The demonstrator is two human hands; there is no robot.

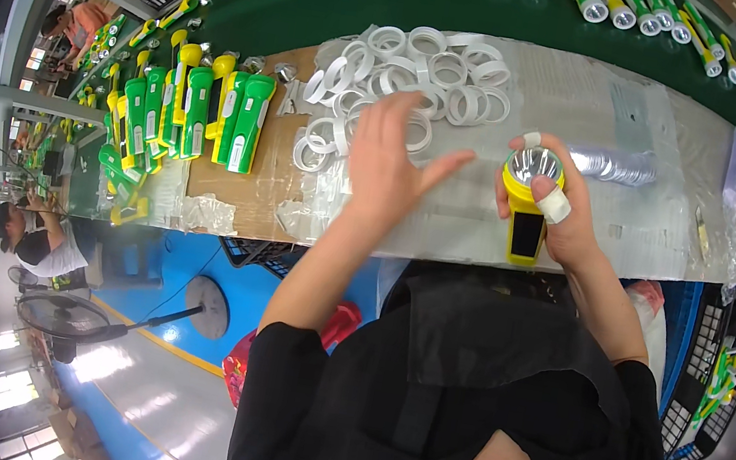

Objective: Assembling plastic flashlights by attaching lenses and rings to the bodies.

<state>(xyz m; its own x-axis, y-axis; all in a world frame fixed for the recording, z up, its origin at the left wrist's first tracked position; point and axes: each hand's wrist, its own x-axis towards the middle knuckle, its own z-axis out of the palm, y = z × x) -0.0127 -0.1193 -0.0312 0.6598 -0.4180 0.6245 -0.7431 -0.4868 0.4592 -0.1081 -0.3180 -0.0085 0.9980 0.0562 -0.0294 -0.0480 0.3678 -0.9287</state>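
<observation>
With fingers of right hand point(572, 219) clamped on yellow flashlight point(521, 198), left hand point(387, 161) splayed at nine o'clock, looks light, rigid; grip below reflector point(527, 162).

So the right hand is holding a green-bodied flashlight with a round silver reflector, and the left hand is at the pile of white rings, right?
Not quite: the colour is wrong. The head view shows the right hand holding a yellow-bodied flashlight with a round silver reflector, and the left hand at the pile of white rings.
</observation>
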